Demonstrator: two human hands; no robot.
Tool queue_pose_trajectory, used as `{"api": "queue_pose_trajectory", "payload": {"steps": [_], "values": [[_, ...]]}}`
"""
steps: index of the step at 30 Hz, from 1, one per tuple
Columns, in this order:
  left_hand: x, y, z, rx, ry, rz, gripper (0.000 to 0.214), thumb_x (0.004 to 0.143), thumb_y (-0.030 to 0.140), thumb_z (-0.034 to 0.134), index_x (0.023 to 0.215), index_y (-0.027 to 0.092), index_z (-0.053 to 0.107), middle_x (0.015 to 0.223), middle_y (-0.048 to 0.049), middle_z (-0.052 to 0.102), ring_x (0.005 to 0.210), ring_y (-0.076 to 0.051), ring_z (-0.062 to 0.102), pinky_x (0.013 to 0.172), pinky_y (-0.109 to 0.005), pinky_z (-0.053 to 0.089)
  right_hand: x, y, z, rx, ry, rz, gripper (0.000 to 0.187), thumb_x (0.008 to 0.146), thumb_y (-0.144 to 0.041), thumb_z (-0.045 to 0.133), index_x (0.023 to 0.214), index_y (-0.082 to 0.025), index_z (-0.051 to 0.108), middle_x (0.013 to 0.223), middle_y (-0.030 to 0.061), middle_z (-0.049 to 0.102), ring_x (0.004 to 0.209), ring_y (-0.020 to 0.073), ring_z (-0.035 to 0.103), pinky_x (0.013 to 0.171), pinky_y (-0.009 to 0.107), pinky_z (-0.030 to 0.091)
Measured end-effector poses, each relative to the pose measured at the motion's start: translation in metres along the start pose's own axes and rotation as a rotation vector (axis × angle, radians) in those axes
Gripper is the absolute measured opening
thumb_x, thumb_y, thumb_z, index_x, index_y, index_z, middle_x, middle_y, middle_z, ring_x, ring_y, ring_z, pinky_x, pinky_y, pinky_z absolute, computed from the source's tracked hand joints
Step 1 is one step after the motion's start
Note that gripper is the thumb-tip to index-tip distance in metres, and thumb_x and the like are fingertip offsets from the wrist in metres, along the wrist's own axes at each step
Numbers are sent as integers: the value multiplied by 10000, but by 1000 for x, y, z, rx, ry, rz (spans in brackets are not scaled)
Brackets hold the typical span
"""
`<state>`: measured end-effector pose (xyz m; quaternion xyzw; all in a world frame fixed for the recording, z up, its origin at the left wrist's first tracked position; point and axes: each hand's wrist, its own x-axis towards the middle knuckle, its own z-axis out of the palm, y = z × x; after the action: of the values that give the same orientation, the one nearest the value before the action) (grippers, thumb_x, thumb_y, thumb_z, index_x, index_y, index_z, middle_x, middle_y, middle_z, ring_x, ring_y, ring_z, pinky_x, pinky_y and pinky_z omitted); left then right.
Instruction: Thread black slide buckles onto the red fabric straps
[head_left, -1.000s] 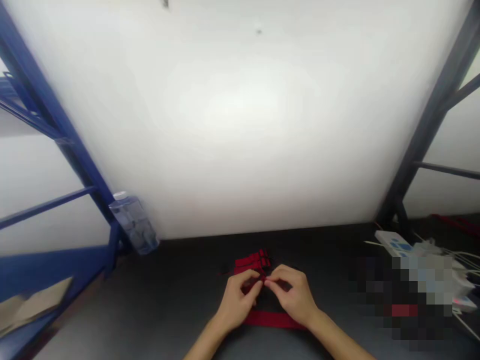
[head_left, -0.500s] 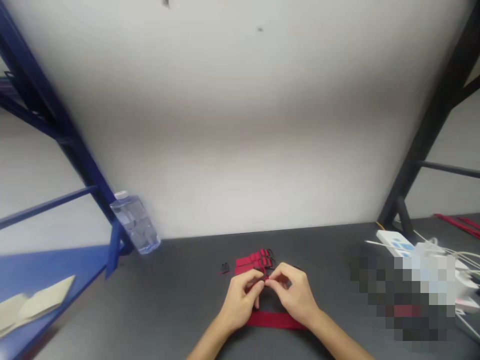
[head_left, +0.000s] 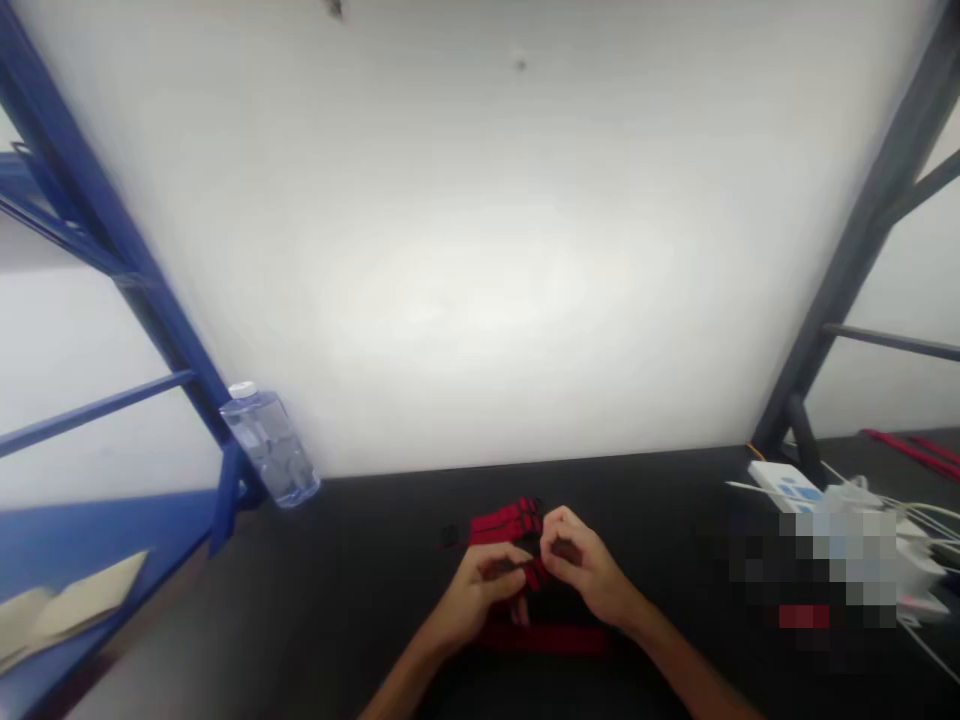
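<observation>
A short red strap (head_left: 535,574) with dark parts, which look like a black buckle, is held between my two hands. My left hand (head_left: 484,592) pinches it from the left between thumb and fingers. From the other side my right hand (head_left: 589,565), fingers curled to the thumb, grips its right edge; the fingertips partly cover it. Just beyond the hands lie several red straps with black buckles (head_left: 504,522), side by side. A small black piece (head_left: 450,536) rests to their left. Below my hands a wide red band (head_left: 551,640) lies flat on the dark table (head_left: 360,610).
At the back left a clear plastic bottle (head_left: 274,445) leans by the blue frame post (head_left: 150,270). Beige pads (head_left: 82,605) lie on the blue surface at left. A white box (head_left: 787,487) and tangled cables stand at right, near a blurred patch. More red straps (head_left: 911,452) lie far right.
My hands have moved slightly apart, and more of the strap shows between them. My right hand's fingers have lifted a little. The picture has become brighter on the wall and darker on the table.
</observation>
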<state>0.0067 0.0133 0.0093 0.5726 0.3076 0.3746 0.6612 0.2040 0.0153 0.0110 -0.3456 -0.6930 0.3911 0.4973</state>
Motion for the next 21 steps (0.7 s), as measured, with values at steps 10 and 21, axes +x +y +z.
{"api": "queue_pose_trajectory", "payload": {"steps": [10, 21], "values": [[1, 7, -9, -64, 55, 25, 291, 774, 372, 713, 864, 107, 634, 742, -82, 697, 487, -163, 633, 492, -261, 477, 0, 5, -3, 503, -33, 260, 525, 926, -649, 293, 840, -195, 542, 1063, 116, 621, 879, 232, 616, 633, 349, 554], [2, 6, -9, -94, 73, 55, 215, 803, 313, 683, 833, 114, 608, 669, -54, 672, 490, -168, 639, 494, -254, 472, 1, 12, -3, 405, 45, 227, 318, 722, -371, 768, 851, -192, 539, 829, -3, 629, 545, 98, 547, 522, 239, 468]]}}
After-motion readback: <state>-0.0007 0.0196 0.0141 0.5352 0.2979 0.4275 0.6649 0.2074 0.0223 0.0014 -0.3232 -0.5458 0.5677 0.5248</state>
